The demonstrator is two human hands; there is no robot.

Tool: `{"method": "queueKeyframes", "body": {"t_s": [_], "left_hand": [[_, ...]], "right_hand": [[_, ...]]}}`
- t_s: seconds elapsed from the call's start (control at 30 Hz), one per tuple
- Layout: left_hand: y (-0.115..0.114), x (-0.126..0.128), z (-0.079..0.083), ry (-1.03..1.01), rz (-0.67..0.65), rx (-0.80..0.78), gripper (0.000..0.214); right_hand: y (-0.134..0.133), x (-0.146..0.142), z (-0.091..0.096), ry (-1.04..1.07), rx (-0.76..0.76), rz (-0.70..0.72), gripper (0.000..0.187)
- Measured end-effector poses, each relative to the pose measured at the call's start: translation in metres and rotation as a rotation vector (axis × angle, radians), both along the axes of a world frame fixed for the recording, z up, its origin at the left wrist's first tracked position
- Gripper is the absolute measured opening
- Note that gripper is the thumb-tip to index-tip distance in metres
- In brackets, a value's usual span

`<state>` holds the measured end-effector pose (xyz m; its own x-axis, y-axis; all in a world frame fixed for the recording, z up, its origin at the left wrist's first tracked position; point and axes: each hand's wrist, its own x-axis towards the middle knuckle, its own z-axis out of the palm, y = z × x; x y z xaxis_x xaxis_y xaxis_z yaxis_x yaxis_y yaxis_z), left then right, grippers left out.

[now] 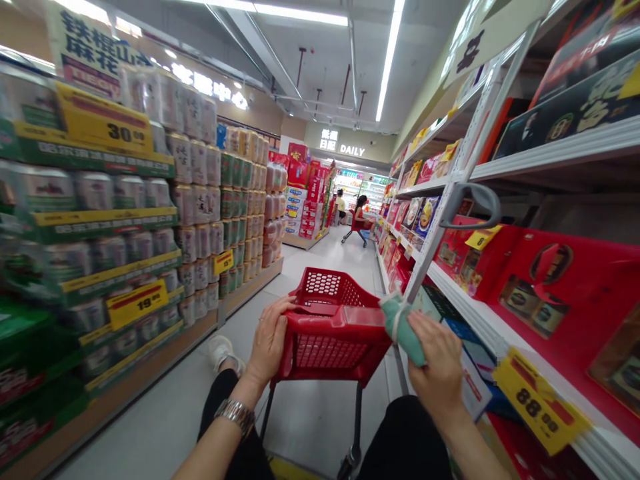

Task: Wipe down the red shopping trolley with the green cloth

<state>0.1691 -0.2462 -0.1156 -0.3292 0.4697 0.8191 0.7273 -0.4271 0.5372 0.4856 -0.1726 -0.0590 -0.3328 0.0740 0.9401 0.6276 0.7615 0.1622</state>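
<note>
A red plastic shopping cart point(330, 347) with perforated basket walls stands right in front of me. My left hand point(270, 340) is closed over the left end of its handle; a metal watch point(237, 415) is on that wrist. At the handle's right end, my right hand point(435, 357) is closed on a rolled teal cloth bundle point(405, 330) with a pale band around it. Whether this hand also grips the handle is hidden by the bundle. The part of the basket in view shows its bare red inside wall.
Stacked beer cans point(195, 200) with yellow price tags line the left side. White shelves point(465, 293) with red gift boxes point(565, 300) run close along my right, and a grey hook-shaped handle point(473, 207) sticks out. Ahead, a person with another cart point(357, 220) is in the aisle point(320, 257).
</note>
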Motion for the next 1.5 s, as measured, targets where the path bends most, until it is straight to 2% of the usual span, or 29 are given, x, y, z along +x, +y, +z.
{"method": "queueKeyframes", "body": {"t_s": [0.07, 0.13, 0.27, 0.37, 0.47, 0.6, 0.77, 1.0, 1.13, 1.33, 1.5], "left_hand": [[0.000, -0.002, 0.000, 0.022, 0.012, -0.002, 0.032], [0.000, -0.005, -0.002, 0.035, 0.024, -0.002, 0.033], [0.001, -0.013, -0.008, 0.041, 0.029, 0.008, 0.034], [0.003, -0.022, -0.015, 0.038, 0.044, 0.045, 0.036], [0.002, -0.029, -0.016, 0.014, 0.044, 0.054, 0.035], [0.000, -0.033, -0.010, -0.006, 0.015, -0.001, 0.035], [0.002, -0.038, -0.008, -0.023, 0.024, -0.017, 0.037], [0.005, -0.045, -0.011, -0.079, 0.003, -0.041, 0.038], [0.006, -0.047, -0.010, -0.072, 0.013, -0.020, 0.039], [0.007, -0.049, -0.007, -0.069, -0.005, -0.028, 0.040], [0.010, -0.051, -0.007, -0.099, -0.024, -0.027, 0.040]], "right_hand": [[-0.018, -0.036, 0.003, -0.075, 0.009, 0.148, 0.055], [-0.032, -0.071, 0.003, -0.106, 0.047, 0.245, 0.049], [-0.043, -0.129, -0.004, -0.127, 0.120, 0.304, 0.030], [-0.044, -0.152, -0.011, -0.104, 0.171, 0.304, 0.025], [-0.042, -0.157, -0.015, -0.101, 0.201, 0.288, 0.026], [-0.036, -0.144, -0.016, -0.117, 0.214, 0.234, 0.028], [-0.026, -0.114, -0.013, -0.110, 0.235, 0.209, 0.031], [-0.005, -0.055, -0.011, -0.163, 0.179, 0.126, 0.033], [0.009, -0.018, -0.015, -0.172, 0.140, 0.069, 0.045], [0.032, 0.031, -0.023, -0.151, 0.070, -0.086, 0.059], [0.038, 0.053, -0.016, -0.027, -0.066, -0.273, 0.055]]}}
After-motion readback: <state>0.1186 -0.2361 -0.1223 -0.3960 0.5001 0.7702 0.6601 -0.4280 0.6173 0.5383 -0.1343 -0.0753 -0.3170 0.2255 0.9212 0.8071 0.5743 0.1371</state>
